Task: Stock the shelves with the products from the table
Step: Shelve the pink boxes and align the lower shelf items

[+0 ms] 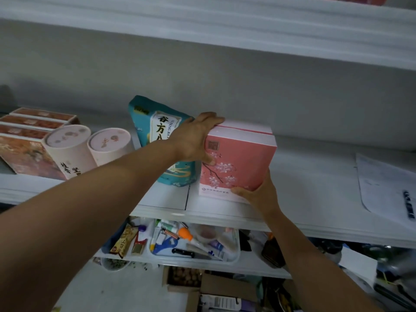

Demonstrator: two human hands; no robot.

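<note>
smooth pink blossom-print box (240,158) upright on white shelf (315,199), left hand (193,140), right hand (258,194) gripping its corners

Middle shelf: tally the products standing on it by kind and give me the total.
Red boxes: 3
Round pink canisters: 2
Teal bag: 1
Pink blossom box, held by the left hand and right hand: 1
Total: 7

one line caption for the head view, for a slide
Left hand and right hand grip a pink blossom box on the white shelf, beside a teal bag.
</note>
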